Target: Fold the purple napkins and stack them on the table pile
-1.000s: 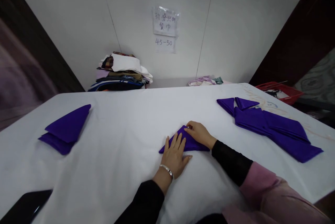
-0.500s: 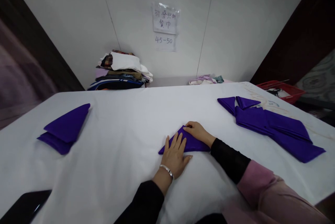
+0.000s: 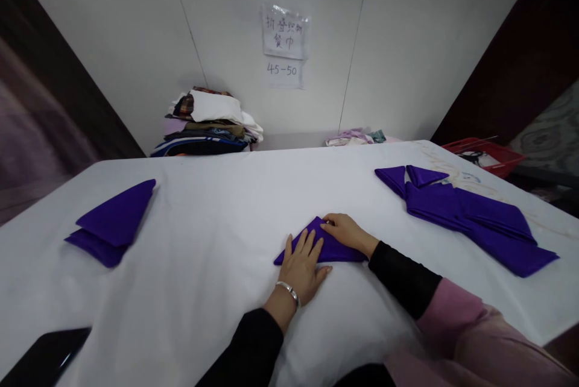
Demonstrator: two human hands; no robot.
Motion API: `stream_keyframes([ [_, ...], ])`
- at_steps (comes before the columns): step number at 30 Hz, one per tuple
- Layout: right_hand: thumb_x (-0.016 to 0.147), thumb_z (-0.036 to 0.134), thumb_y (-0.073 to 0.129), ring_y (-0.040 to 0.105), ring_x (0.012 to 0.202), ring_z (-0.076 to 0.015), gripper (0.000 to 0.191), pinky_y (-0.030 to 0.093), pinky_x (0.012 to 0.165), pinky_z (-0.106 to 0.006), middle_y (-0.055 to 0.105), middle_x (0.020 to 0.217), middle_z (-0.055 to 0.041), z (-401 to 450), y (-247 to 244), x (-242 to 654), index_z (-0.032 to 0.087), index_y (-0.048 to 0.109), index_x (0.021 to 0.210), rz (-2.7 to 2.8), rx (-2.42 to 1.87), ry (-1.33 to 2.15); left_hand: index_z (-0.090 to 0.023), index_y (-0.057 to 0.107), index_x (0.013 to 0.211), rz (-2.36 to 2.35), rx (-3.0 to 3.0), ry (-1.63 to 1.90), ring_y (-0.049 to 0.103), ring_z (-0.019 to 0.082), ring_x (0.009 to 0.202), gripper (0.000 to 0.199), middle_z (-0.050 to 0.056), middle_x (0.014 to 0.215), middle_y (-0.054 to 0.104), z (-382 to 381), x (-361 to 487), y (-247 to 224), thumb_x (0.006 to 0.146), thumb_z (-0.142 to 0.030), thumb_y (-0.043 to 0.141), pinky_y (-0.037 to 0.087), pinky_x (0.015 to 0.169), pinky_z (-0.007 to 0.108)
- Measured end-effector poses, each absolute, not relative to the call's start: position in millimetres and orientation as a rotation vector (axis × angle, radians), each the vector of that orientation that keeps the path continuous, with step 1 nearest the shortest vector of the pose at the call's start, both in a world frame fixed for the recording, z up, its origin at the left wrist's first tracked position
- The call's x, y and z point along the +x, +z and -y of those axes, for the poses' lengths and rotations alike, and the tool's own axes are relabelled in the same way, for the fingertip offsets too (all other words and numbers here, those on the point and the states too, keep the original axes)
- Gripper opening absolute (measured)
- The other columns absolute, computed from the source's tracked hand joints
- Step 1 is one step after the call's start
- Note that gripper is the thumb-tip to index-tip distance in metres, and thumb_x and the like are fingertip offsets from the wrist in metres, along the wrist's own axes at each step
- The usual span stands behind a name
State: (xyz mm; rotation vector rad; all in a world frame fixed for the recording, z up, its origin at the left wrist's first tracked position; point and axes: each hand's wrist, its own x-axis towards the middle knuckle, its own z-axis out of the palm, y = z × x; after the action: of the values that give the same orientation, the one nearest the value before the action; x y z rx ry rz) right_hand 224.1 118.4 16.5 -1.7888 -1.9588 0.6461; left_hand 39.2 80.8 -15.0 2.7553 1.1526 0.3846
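Observation:
A purple cloth napkin point(image 3: 337, 249), folded into a triangle, lies on the white tablecloth point(image 3: 217, 212) in front of me. My left hand point(image 3: 302, 266) rests flat on its left part, fingers spread, with a silver bracelet at the wrist. At the upper right edge, just right of the peak, my right hand point(image 3: 348, 233) pinches the fabric between thumb and bent fingers. My right hand and wrist cover part of the napkin's right side.
Another folded purple napkin point(image 3: 115, 215) lies at the left. Several folded purple pieces point(image 3: 470, 212) lie at the right. A black phone-like object point(image 3: 47, 354) sits near left. Behind stand a clothes pile point(image 3: 212, 122) and a red basket point(image 3: 502, 161); a handwritten sign point(image 3: 284, 34) hangs on the wall.
My right hand has slid slightly right and down along the napkin's edge, away from the peak. My left hand stays in place on the cloth.

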Motion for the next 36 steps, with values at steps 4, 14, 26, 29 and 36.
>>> stream_keyframes([
  [4, 0.085, 0.033, 0.049, 0.060, 0.073, -0.0176, 0.037, 0.039, 0.063, -0.026, 0.068, 0.084, -0.0059, -95, 22, 230, 0.017, 0.056, 0.117, 1.956, -1.862, 0.584, -0.019, 0.034, 0.137, -1.153, 2.766, 0.392, 0.021, 0.027, 0.136, 0.062, 0.011, 0.145, 0.033, -80, 39, -15, 0.087, -0.056, 0.031, 0.014, 0.108, 0.058],
  [14, 0.092, 0.033, 0.038, 0.057, 0.074, -0.0156, 0.026, 0.033, 0.063, -0.025, 0.065, 0.081, -0.0023, -63, 23, 236, 0.020, 0.058, 0.082, 2.126, -1.986, 0.326, -0.019, 0.034, 0.137, -1.168, 2.780, 0.388, 0.022, 0.028, 0.136, 0.062, 0.011, 0.146, 0.032, -81, 39, -17, 0.087, -0.056, 0.030, 0.015, 0.108, 0.058],
  [26, 0.093, 0.032, 0.035, 0.056, 0.097, -0.0212, 0.031, 0.043, 0.084, -0.035, 0.061, 0.104, -0.0095, -36, 16, 248, 0.020, 0.058, 0.110, 2.129, -1.853, 0.171, -0.018, 0.034, 0.137, -1.164, 2.769, 0.380, 0.022, 0.029, 0.136, 0.061, 0.011, 0.145, 0.033, -79, 40, -14, 0.087, -0.053, 0.034, 0.014, 0.108, 0.059],
  [29, 0.093, 0.033, 0.035, 0.043, 0.120, -0.0241, 0.041, 0.036, 0.099, -0.042, 0.049, 0.131, -0.0128, -40, 22, 238, 0.017, 0.045, 0.130, 2.193, -1.616, 0.080, -0.017, 0.034, 0.137, -1.165, 2.763, 0.358, 0.021, 0.029, 0.136, 0.062, 0.012, 0.145, 0.033, -79, 40, -13, 0.087, -0.054, 0.033, 0.013, 0.108, 0.059],
  [36, 0.088, 0.059, 0.036, 0.011, 0.138, -0.0257, 0.073, 0.015, 0.110, -0.048, 0.020, 0.149, -0.0137, -58, 19, 217, 0.013, 0.023, 0.143, 2.534, -1.422, 0.245, -0.018, 0.033, 0.138, -1.158, 2.774, 0.390, 0.021, 0.028, 0.136, 0.058, 0.010, 0.145, 0.035, -80, 40, -15, 0.087, -0.047, 0.037, 0.014, 0.108, 0.058],
])
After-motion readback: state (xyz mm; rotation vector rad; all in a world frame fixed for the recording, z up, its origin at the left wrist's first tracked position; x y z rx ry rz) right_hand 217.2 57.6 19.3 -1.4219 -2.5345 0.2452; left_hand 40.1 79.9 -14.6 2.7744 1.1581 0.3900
